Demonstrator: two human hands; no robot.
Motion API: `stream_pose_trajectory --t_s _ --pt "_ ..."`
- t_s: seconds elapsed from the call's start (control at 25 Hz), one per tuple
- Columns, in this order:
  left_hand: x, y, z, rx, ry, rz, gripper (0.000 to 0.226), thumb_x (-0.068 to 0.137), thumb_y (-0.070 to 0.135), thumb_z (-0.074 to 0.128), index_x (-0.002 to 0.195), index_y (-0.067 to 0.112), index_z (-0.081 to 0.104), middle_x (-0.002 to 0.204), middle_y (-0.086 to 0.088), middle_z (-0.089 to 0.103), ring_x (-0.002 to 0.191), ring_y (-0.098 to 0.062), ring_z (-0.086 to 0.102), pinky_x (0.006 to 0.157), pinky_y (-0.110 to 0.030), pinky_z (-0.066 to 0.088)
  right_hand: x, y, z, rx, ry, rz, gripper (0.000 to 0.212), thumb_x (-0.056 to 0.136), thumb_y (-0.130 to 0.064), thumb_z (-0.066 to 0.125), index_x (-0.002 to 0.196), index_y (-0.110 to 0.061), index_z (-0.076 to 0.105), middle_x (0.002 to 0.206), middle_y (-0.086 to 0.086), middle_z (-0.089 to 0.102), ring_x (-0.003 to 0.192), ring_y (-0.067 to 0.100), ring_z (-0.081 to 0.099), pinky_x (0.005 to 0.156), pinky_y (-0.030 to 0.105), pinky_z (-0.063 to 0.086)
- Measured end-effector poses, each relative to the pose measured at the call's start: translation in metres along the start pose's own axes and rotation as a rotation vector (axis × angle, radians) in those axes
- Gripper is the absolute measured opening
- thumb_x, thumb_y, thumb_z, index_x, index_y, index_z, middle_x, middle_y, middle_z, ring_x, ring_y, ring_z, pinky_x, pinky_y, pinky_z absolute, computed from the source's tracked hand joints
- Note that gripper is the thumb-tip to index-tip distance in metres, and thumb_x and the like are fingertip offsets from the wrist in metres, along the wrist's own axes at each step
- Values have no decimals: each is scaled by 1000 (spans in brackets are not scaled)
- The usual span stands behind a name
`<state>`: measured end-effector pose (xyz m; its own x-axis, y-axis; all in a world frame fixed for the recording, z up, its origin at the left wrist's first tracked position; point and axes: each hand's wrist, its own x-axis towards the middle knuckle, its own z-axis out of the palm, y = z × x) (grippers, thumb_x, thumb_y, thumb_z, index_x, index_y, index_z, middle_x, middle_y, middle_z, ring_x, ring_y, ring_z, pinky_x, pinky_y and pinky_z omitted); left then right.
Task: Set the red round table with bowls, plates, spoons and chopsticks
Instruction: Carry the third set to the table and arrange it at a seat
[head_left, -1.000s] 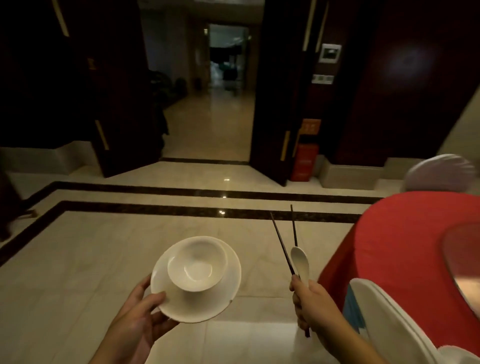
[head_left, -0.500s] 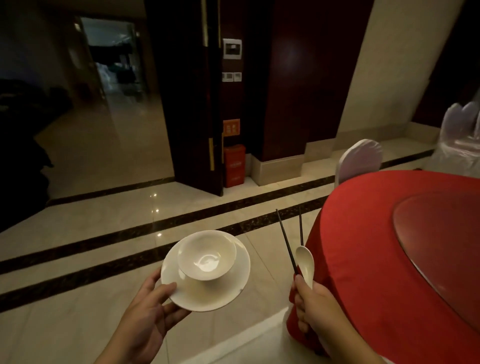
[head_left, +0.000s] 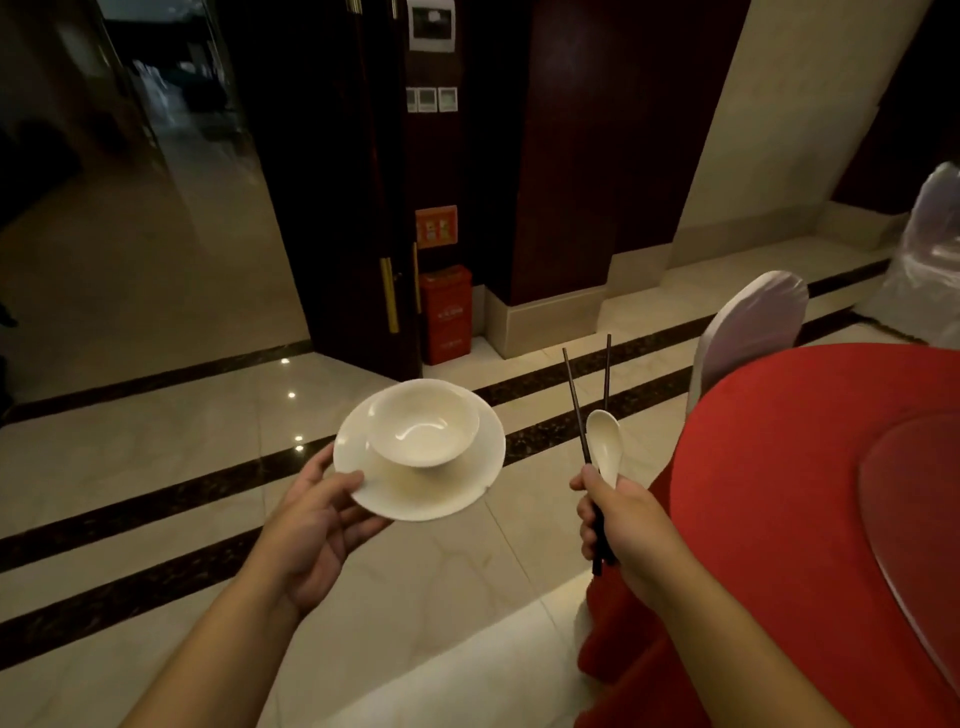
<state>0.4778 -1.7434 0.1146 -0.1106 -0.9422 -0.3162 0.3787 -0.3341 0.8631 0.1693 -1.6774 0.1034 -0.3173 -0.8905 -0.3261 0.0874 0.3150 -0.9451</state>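
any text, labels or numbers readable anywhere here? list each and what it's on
Nothing can be read for certain.
Red box on the floor by the door: pale characters on its front, too blurred to read.
Orange sign on the wall above it: small pictures or marks, too small to read.
White wall panel and switches: no legible marking.
Plate, bowl, spoon, chopsticks, red tablecloth: no print visible.

Open marble floor (head_left: 156, 467) ahead and left, nothing on it. The red surface (head_left: 779, 493) fills the right side, its near cloth bare, with the glass turntable (head_left: 914, 519) further in. A white-covered chair (head_left: 748, 327) stands tight against its far edge. Dark door panels (head_left: 332, 208) and a red bin (head_left: 447, 312) block straight ahead.
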Motion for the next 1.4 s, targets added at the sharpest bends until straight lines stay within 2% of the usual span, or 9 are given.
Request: stream_pose_trajectory --t_s 0.12,0.24,0.52,0.72,0.84,1.04,1.4 --pt "84 10 27 -16 -15 -33 47 96 7 59 138 27 55 129 -16 65 96 -32 76 66 -41 64 75 -18 -5 17 15 17 30 101 -39 52 106 -12 64 62 -1 59 49 12 54 48 29 50" --pt "179 15 58 -25 -61 -77 36 96 6 59 121 32 62 125 -14 66 91 -29 78 60 -36 63 157 -33 -11 57 59 17 29 100 -39 53 108 -13 64 66 0 63 50 13 56 47 28 50" --pt "432 51 163 28 -252 -194 49 95 6 61 137 30 55 130 -16 62 94 -29 77 66 -42 65 360 -106 -27 129 260 2 32 100 -38 54 111 -10 62 66 1 61 49 14 54 45 31 48" --pt "573 101 272 74 -395 -249 45 94 4 61 131 29 61 125 -14 63 92 -30 77 62 -39 64 466 -186 -53 170 377 -50 33 98 -42 54 109 -12 65 67 0 62 50 15 56 47 30 49" --pt "641 118 346 66 -453 -282 41 95 3 60 127 27 62 121 -14 63 87 -31 78 58 -37 64 527 -227 -88 207 435 -82 32 100 -40 53 109 -13 66 67 1 63 51 16 57 47 31 51" --pt "752 118 474 64 -489 -220 30 94 5 61 114 27 65 117 -13 67 83 -25 79 58 -34 63 642 -279 -168 272 439 -150 29 102 -35 52 114 -12 64 70 3 62 53 16 57 50 31 52" --pt "935 90 726 97 -570 -214 33 92 7 66 117 29 66 122 -13 67 93 -28 77 65 -36 64 829 -353 -348 308 538 -151 29 102 -36 51 114 -13 65 71 2 62 55 15 57 51 31 52"
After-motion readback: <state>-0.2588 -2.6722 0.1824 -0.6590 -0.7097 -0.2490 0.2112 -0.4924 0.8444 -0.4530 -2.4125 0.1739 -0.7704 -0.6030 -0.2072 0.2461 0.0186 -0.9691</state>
